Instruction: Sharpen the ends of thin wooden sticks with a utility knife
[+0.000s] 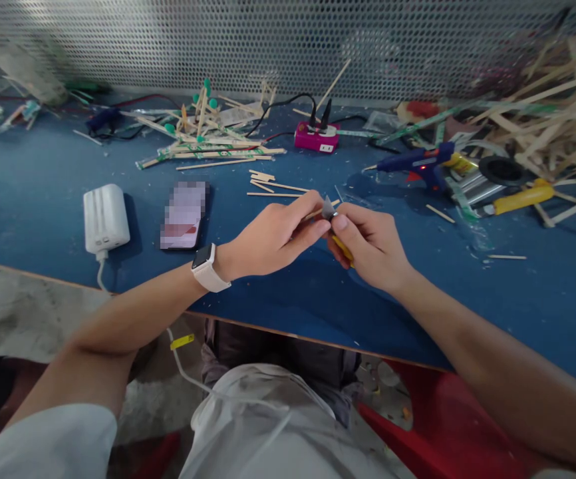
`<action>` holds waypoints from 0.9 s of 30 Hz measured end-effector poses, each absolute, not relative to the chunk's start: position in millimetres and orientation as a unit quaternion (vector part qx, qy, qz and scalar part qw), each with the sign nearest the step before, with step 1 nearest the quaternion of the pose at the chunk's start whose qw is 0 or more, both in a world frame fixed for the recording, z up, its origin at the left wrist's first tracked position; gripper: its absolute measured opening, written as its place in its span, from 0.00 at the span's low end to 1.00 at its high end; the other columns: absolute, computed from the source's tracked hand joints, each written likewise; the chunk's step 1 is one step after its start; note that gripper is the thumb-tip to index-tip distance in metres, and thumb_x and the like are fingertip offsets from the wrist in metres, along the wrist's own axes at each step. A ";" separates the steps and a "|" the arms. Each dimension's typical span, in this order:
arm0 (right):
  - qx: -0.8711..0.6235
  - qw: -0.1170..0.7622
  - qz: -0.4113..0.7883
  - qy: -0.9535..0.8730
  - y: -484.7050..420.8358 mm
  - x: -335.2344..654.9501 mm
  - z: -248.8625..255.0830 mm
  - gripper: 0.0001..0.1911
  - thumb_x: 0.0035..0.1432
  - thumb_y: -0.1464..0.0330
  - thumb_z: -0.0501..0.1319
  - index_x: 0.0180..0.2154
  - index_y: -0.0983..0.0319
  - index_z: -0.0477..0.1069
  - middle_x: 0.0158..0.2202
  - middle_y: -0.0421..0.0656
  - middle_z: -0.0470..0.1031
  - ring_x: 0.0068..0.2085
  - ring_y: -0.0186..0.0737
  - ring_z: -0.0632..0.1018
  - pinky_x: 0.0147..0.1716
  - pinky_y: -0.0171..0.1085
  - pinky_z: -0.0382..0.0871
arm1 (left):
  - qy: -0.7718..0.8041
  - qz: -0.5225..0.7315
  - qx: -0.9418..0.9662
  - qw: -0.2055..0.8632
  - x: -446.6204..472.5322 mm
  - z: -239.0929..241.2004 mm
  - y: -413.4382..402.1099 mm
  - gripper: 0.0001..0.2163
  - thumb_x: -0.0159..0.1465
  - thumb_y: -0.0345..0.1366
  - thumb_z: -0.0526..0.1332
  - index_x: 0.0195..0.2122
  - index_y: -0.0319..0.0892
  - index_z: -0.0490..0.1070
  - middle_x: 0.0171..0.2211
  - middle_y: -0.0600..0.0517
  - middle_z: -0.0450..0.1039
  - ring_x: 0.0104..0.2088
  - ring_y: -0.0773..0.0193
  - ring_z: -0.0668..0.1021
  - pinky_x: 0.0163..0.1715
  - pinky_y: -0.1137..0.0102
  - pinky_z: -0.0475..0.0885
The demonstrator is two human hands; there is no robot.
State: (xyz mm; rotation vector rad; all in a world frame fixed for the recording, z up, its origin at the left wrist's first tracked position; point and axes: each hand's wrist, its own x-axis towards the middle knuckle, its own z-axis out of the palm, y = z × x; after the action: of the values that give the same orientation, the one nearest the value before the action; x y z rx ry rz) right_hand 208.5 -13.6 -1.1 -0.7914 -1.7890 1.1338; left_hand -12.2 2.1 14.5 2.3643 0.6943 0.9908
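Note:
Above the blue table, my left hand (pixel 283 229) pinches a thin wooden stick (pixel 312 215) between thumb and fingers. Close against it, my right hand (pixel 368 243) is wrapped round a utility knife (pixel 342 247) with a yellow handle. The knife's blade (pixel 328 207) points up and meets the stick near my left fingertips; whether it is cutting in cannot be made out. Just beyond my left hand lie several short cut sticks (pixel 263 178) and a longer stick (pixel 274 194). Part of the held stick is hidden by my fingers.
A white power bank (pixel 106 219) and a phone (pixel 185 216) lie at left. Behind are wrapped sticks (pixel 208 150) and a pink power strip (pixel 316 138). At right rest a blue glue gun (pixel 418 161), a yellow-handled tool (pixel 523 198) and a heap of sticks (pixel 562 120). A perforated metal panel (pixel 288 46) stands behind.

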 end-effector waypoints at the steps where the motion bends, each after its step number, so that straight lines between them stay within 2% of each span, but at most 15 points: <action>1: -0.315 0.428 0.450 -0.718 -13.7 209.0 -0.8 0.21 0.79 0.55 0.58 0.34 0.59 0.72 0.20 0.34 0.70 0.17 0.28 0.68 0.18 0.33 0.59 | 0.250 0.351 0.865 0.258 -13.3 15.0 2.9 0.09 0.80 0.40 0.55 0.41 0.46 0.59 0.27 0.59 0.66 0.24 0.70 0.69 0.27 0.71 0.62; 5: -0.312 0.428 0.442 -0.724 -15.1 210.1 0.7 0.20 0.79 0.55 0.58 0.36 0.59 0.73 0.20 0.34 0.70 0.17 0.28 0.68 0.17 0.33 0.58 | 0.254 0.318 0.849 0.336 -16.6 16.7 4.0 0.01 0.79 0.35 0.52 0.49 0.46 0.59 0.32 0.58 0.74 0.22 0.72 0.67 0.28 0.71 0.64; 9: -0.311 0.431 0.433 -0.728 -16.3 210.4 2.8 0.20 0.80 0.55 0.58 0.36 0.60 0.74 0.20 0.34 0.69 0.17 0.27 0.68 0.17 0.33 0.58 | 0.247 0.331 0.840 0.352 -15.9 16.9 2.7 0.02 0.80 0.35 0.51 0.46 0.46 0.59 0.35 0.55 0.76 0.25 0.72 0.68 0.30 0.72 0.66; 14: -0.310 0.429 0.423 -0.736 -16.0 210.5 4.1 0.20 0.80 0.55 0.58 0.36 0.60 0.73 0.19 0.33 0.69 0.17 0.27 0.68 0.19 0.32 0.59 | 0.246 0.339 0.850 0.318 -14.4 16.5 1.5 0.04 0.80 0.35 0.50 0.45 0.45 0.60 0.37 0.53 0.75 0.30 0.71 0.74 0.31 0.72 0.66; 22: -0.311 0.435 0.424 -0.731 -15.5 209.8 2.8 0.19 0.80 0.56 0.59 0.36 0.60 0.74 0.19 0.33 0.69 0.17 0.26 0.68 0.19 0.32 0.58 | 0.256 0.357 0.860 0.258 -11.9 14.5 0.9 0.03 0.78 0.30 0.52 0.47 0.46 0.59 0.33 0.56 0.73 0.25 0.71 0.71 0.27 0.72 0.63; 25: -0.313 0.434 0.421 -0.732 -15.7 210.1 3.3 0.20 0.79 0.56 0.59 0.36 0.60 0.74 0.19 0.33 0.69 0.17 0.26 0.67 0.19 0.32 0.58 | 0.255 0.362 0.861 0.250 -12.8 14.2 -0.5 0.00 0.79 0.33 0.53 0.49 0.45 0.61 0.34 0.56 0.76 0.25 0.72 0.73 0.27 0.72 0.64; 27: -0.318 0.434 0.421 -0.730 -15.9 210.2 3.5 0.20 0.80 0.56 0.58 0.36 0.60 0.74 0.19 0.33 0.69 0.17 0.26 0.67 0.19 0.33 0.58 | 0.255 0.373 0.860 0.237 -13.2 14.6 -1.4 0.04 0.81 0.35 0.52 0.48 0.44 0.63 0.35 0.54 0.77 0.27 0.72 0.76 0.28 0.73 0.65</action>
State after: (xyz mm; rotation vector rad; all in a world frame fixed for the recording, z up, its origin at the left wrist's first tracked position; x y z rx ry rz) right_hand 210.2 -15.9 3.5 -0.7924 -1.8191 1.0496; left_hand -13.2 -1.4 14.6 2.3575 0.6987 1.0231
